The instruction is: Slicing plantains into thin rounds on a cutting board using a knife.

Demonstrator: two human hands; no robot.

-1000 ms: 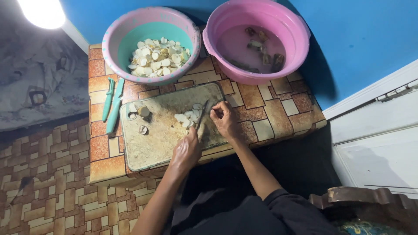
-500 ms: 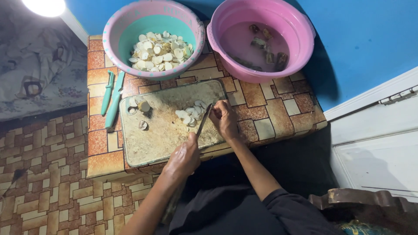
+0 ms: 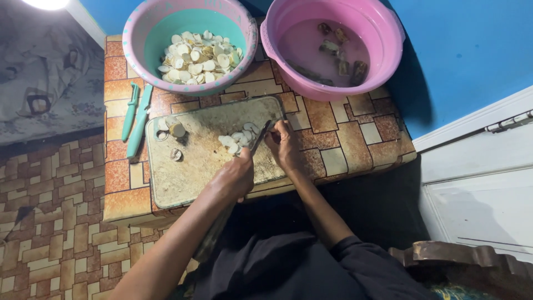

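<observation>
My left hand (image 3: pixel 236 178) grips the handle of a knife (image 3: pixel 260 137) whose blade lies across the worn cutting board (image 3: pixel 194 172). To the right of the blade my right hand (image 3: pixel 284 147) has its fingers curled on a food piece that it mostly hides. A small heap of pale round slices (image 3: pixel 236 140) lies just left of the blade. A few cut bits (image 3: pixel 173 130) sit at the board's far left corner.
A pink-rimmed basin (image 3: pixel 247 53) with a teal inside holds several pale slices. A pink basin (image 3: pixel 383 61) holds water and dark pieces. Two teal-handled knives (image 3: pixel 139 119) lie left of the board. The low tiled table ends near a blue wall (image 3: pixel 461 50).
Both hands stay at the blade over the board, with the left hand shifted slightly. The heap of slices beside the knife looks about the same.
</observation>
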